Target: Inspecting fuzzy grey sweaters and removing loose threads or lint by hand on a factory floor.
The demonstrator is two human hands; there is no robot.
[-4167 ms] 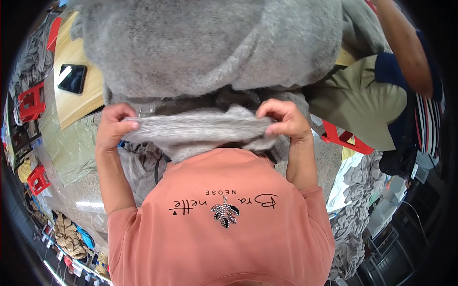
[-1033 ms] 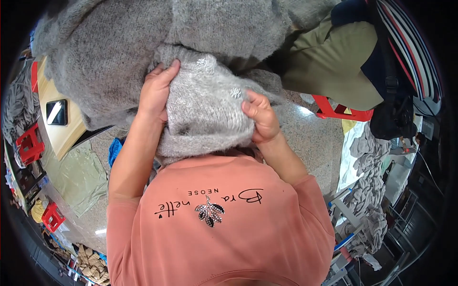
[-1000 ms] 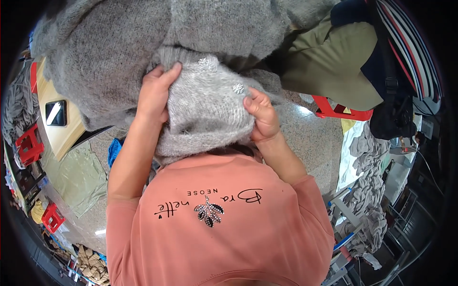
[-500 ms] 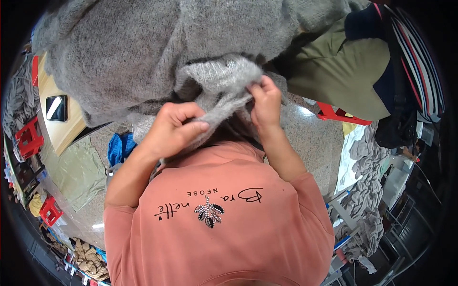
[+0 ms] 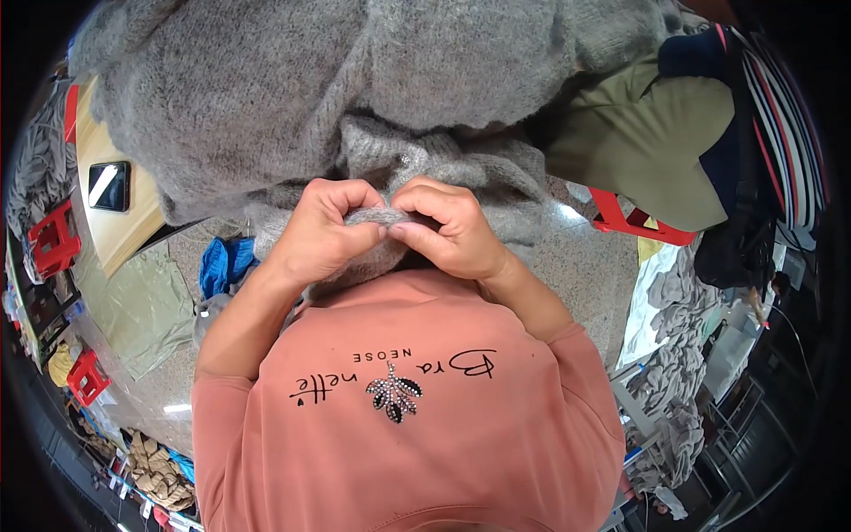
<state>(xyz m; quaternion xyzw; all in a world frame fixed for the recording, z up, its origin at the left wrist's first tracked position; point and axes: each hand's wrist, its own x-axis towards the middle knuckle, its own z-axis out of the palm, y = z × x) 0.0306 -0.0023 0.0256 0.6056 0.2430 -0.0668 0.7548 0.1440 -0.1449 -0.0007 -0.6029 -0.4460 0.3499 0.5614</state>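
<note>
A large grey fuzzy knit garment (image 5: 266, 97) spreads over the table and hangs down toward my body. My left hand (image 5: 332, 222) pinches a narrow folded edge of this knit between thumb and fingers. Close beside it, my right hand (image 5: 448, 222) grips the same edge, thumb on the near side. Both thumb tips almost meet over the fold. Loose folds of the knit bunch up just beyond my fingers and hang below them. The fingertips behind the fabric are hidden.
A dark phone (image 5: 109, 186) lies on the wooden table top (image 5: 133, 235) at left. A person in olive trousers (image 5: 651, 133) sits at the right, by a red stool (image 5: 638, 217). Blue cloth (image 5: 226, 266) lies left of me. Grey garments (image 5: 678, 355) are piled at right.
My right hand has come down and left, from holding a raised part of the knit to pinching the edge beside my left hand. The raised fold has dropped.
</note>
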